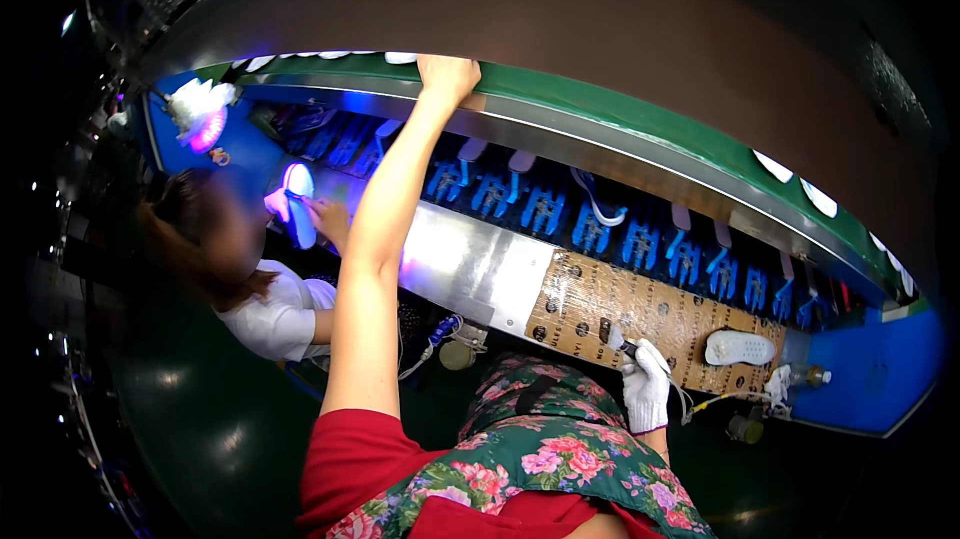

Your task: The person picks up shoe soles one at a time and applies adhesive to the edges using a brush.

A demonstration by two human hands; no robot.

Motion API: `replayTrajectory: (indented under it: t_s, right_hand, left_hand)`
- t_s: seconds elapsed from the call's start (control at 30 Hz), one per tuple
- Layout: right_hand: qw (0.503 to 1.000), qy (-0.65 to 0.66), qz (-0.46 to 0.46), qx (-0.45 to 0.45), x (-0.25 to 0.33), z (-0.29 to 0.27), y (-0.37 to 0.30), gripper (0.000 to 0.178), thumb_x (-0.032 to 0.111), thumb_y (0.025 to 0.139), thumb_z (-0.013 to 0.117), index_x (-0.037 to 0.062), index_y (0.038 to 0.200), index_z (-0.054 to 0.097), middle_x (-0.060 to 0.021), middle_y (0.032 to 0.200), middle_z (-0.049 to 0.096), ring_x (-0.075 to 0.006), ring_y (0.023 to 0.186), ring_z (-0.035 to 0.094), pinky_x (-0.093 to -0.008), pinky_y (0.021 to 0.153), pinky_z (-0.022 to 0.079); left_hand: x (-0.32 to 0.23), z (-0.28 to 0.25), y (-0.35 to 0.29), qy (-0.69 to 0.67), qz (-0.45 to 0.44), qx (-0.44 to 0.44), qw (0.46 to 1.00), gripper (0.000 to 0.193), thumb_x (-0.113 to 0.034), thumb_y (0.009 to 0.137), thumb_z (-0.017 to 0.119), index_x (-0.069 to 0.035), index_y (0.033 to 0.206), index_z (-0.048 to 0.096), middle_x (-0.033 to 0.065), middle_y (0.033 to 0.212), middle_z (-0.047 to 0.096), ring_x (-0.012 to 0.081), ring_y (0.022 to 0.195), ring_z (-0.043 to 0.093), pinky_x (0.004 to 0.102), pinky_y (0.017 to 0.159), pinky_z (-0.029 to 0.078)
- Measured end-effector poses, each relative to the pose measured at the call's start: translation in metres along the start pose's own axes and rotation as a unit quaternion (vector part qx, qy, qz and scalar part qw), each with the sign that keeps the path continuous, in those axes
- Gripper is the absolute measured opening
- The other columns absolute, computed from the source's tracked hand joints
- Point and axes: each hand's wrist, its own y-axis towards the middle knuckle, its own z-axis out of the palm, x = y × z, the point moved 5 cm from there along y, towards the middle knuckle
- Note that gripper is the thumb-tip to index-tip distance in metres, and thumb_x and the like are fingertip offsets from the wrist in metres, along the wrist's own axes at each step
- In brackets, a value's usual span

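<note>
My bare left hand reaches far forward to the green conveyor belt, at the edge of a dark brown cover. Its fingers are hidden, so what it holds, if anything, does not show. Just left of it a white piece lies on the belt. In a white glove, my right hand is closed around a small brush, bristles over the taped cardboard on the bench. Right of that hand a white shoe sole lies on the cardboard.
A lower rack with several blue holders runs behind the bench, a dark shoe hanging on it. At left, a co-worker holds a shoe. Bare metal adjoins the cardboard. White pieces lie along the belt.
</note>
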Motion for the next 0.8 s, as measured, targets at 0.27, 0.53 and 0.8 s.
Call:
replayTrajectory:
  t_s: [0.27, 0.53, 0.8]
  right_hand:
    - [0.998, 0.013, 0.011, 0.062, 0.018, 0.055, -0.010, 0.024, 0.003, 0.089, 0.065, -0.0036, 0.111, 0.064, -0.0150, 0.103, 0.069, -0.0191, 0.077, 0.062, -0.0288, 0.066, 0.049]
    - [0.974, 0.111, 0.003, 0.196, 0.050, 0.088, -0.005, 0.022, 0.008, 0.088, 0.066, 0.0002, 0.108, 0.062, -0.0126, 0.106, 0.066, -0.0184, 0.079, 0.061, -0.0278, 0.069, 0.051]
    - [0.968, 0.007, -0.061, 0.244, 0.077, 0.120, -0.039, 0.022, 0.000, 0.084, 0.066, -0.0023, 0.106, 0.069, -0.0184, 0.110, 0.070, -0.0262, 0.095, 0.068, -0.0378, 0.081, 0.056]
  left_hand:
    - [-0.012, -0.092, -0.098, -0.421, -0.178, -0.001, 0.890, 0.017, 0.001, 0.087, 0.062, -0.001, 0.103, 0.065, 0.0150, 0.121, 0.055, 0.0244, 0.098, 0.066, 0.0343, 0.085, 0.055]
    - [0.002, -0.192, -0.183, -0.425, -0.277, -0.250, 0.825, 0.018, -0.008, 0.090, 0.052, -0.006, 0.108, 0.046, 0.0192, 0.128, 0.054, 0.0274, 0.116, 0.054, 0.0402, 0.100, 0.046]
    - [-0.079, -0.148, -0.228, -0.664, -0.467, 0.062, 0.580, 0.040, -0.028, 0.094, 0.040, 0.000, 0.119, 0.055, 0.0221, 0.107, 0.069, 0.0263, 0.100, 0.067, 0.0363, 0.092, 0.052]
